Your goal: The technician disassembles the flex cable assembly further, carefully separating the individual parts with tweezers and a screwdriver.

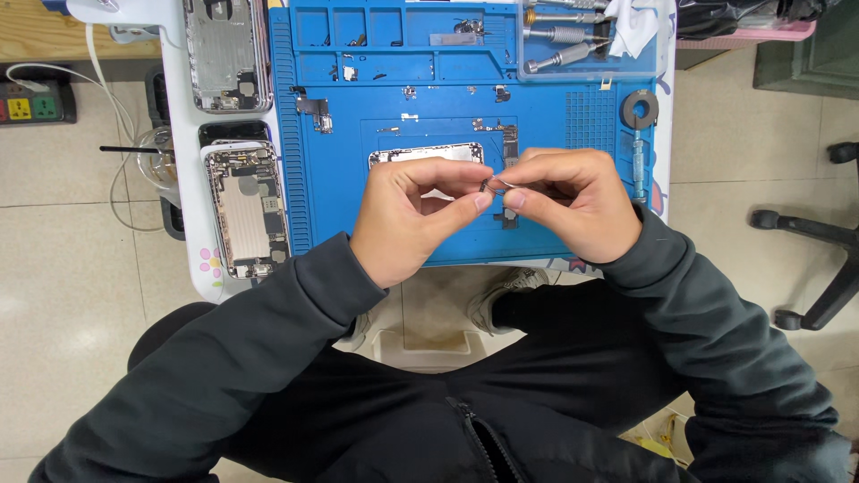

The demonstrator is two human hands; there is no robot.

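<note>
My left hand [407,219] and my right hand [573,206] meet above a blue repair mat [331,179], fingertips pinched together on a tiny metal phone part [492,185]. Both hands hold it between thumb and forefinger. Under my hands lies an opened silver phone body [420,153], mostly hidden by them. Small loose parts [508,139] and screws are scattered on the mat just beyond my fingers.
Two opened phone housings [246,210] [225,54] lie left of the mat on the white table. A clear tray with screwdrivers [564,40] sits at the far right, a black ring [639,108] and a blue tool [638,165] beside the mat. An office chair base [814,237] stands on the right.
</note>
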